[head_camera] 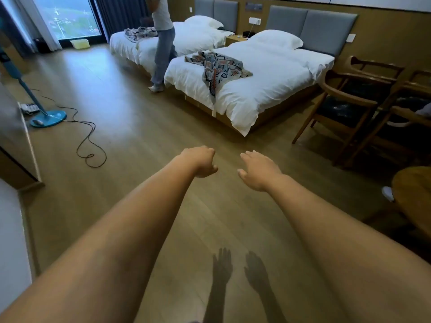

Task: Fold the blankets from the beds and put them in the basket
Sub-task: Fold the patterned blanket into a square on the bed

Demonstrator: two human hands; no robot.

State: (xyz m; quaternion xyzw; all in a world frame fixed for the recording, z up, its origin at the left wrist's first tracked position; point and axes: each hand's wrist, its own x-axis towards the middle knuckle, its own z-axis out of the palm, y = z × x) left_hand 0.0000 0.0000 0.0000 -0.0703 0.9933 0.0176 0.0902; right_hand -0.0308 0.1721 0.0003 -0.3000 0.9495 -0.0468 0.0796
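Ahead of me the wooden floor [144, 127] runs open up to the near bed [268, 89] at upper centre. A cable [88, 141] loops at left, chairs [345, 106] crowd the right edge, and a person [163, 43] stands just left of that bed.

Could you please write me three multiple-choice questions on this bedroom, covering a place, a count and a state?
1. Where is the yellow basket? A on the nightstand; B on the floor by the window; C on a chair.
2. How many patterned blankets are in view? A three; B one; C two.
3. What do the left hand and right hand hold? A nothing; B a blanket; C a pillow.
Answers: 1 B, it sits on the floor below the glass; 2 C, the near blanket lies on the near bed, the far blanket on the far bed; 3 A, both hands reach out empty.
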